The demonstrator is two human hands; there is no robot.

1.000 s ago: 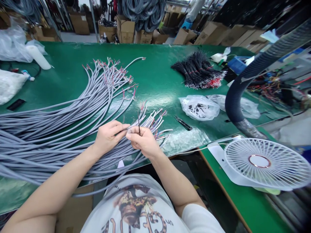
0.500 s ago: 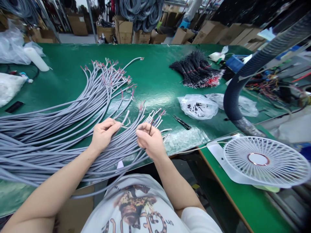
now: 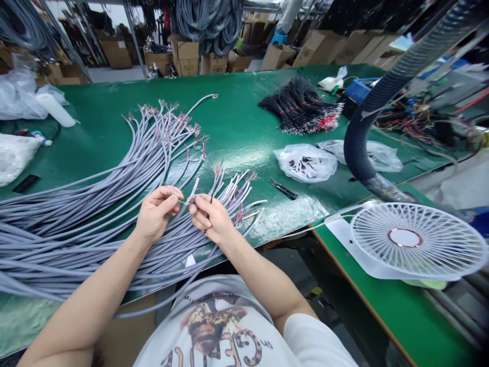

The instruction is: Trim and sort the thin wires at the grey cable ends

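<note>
My left hand (image 3: 157,211) is closed, fingertips pinched at the end of a grey cable (image 3: 193,189) whose pale tip sticks up beside them. Thin strands show between the two hands, too fine to tell apart. My right hand (image 3: 211,218) is closed and almost touches the left fingertips. A thin dark piece shows at its index finger; what its fingertips pinch is hidden. Under and around both hands lies a bundle of grey cables (image 3: 148,255) with stripped white, red and blue wire ends. A second grey cable bundle (image 3: 153,148) with frayed red ends lies behind.
Black thread snips (image 3: 282,189) lie right of the hands, by a plastic bag of small black parts (image 3: 305,164). Bundled black wires (image 3: 301,108) lie farther back. A white fan (image 3: 416,239) and a dark flexible hose (image 3: 357,137) stand at the right.
My right hand has moved left, bringing its fingertips to my left hand's at the cable end. The whole view has shifted slightly.
</note>
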